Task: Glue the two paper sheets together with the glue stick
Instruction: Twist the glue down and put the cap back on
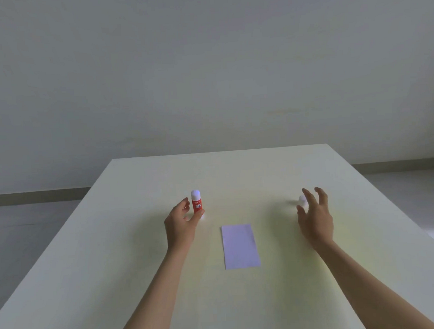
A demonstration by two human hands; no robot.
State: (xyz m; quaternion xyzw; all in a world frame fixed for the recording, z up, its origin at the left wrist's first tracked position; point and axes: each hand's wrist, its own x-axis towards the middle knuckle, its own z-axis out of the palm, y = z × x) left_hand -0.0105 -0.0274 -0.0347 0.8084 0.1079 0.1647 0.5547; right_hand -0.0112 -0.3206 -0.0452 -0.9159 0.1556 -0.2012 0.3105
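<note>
Pale table (pixel 139 244): our left hand (pixel 181 222) pinches the upright red-labelled glue stick (pixel 197 203) steady; right hand (pixel 314 217), fingers spread, reaches its small white cap (pixel 302 200).

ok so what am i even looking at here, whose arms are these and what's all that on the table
There is no machine here. This one picture comes from a camera worn on a person's head, looking forward and down, so the two bare arms reaching in from the bottom are that person's own.

The left hand is at a red glue stick that stands upright on the pale table; its fingers curl round the lower part. The stick's top is white.

The right hand is spread open, hovering by a small white object. It is blurred; it may be the stick's cap, but I cannot tell.

Between the arms a white paper sheet lies flat. Only one sheet shows plainly; a second may lie under it.
</note>
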